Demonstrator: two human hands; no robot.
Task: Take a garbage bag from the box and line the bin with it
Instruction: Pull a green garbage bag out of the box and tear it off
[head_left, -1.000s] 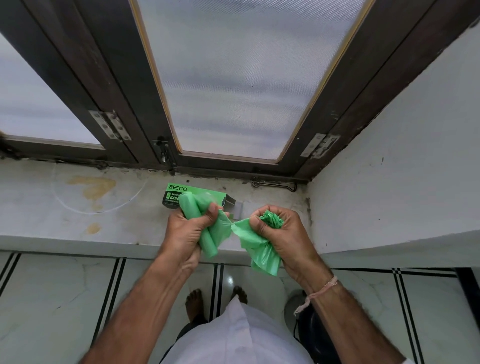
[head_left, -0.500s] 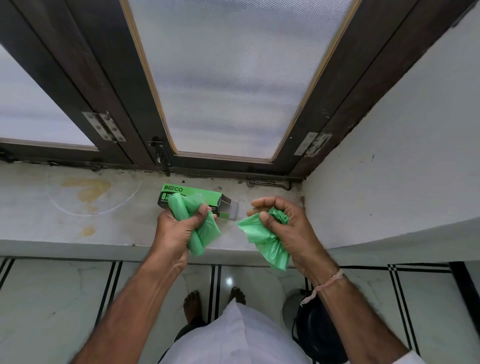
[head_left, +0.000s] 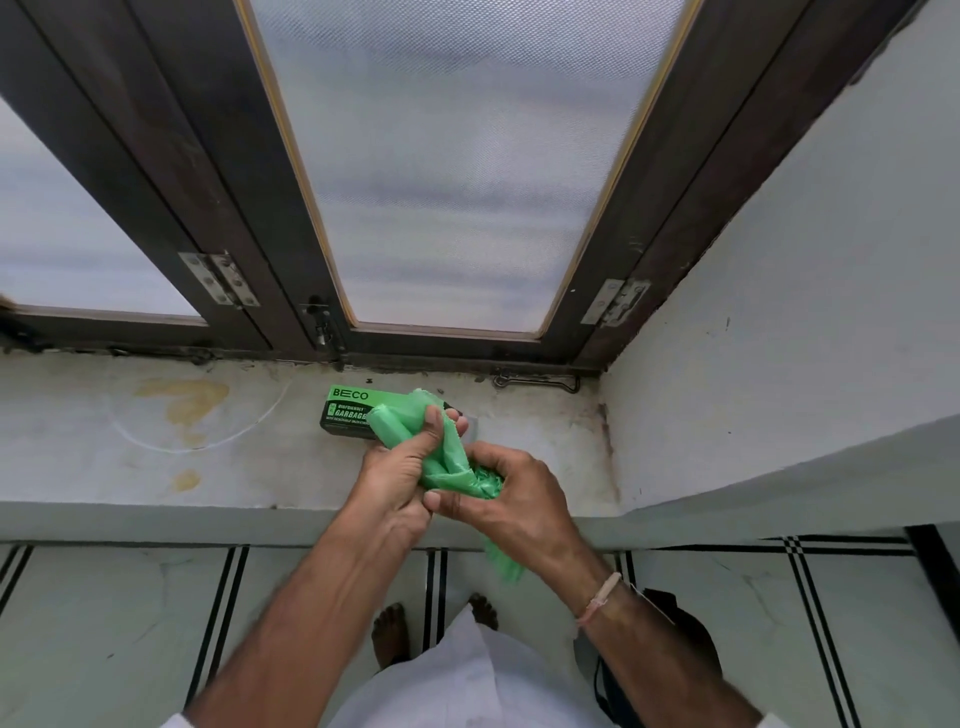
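Head view: nearest, beside the right forearm, a dark object (head_left: 675, 639) stood on the tiled floor, partly hidden. Above the sill's front edge the two hands met, touching. The right hand (head_left: 524, 504) had its fingers curled round a bunched green garbage bag (head_left: 485, 478), whose tail hung below the wrist. The left hand (head_left: 389, 483) gripped a green roll of bags (head_left: 397, 421), thumb across it. Just behind, the box (head_left: 348, 410) lay on the stained sill (head_left: 156, 467), below the frosted window (head_left: 457, 182).
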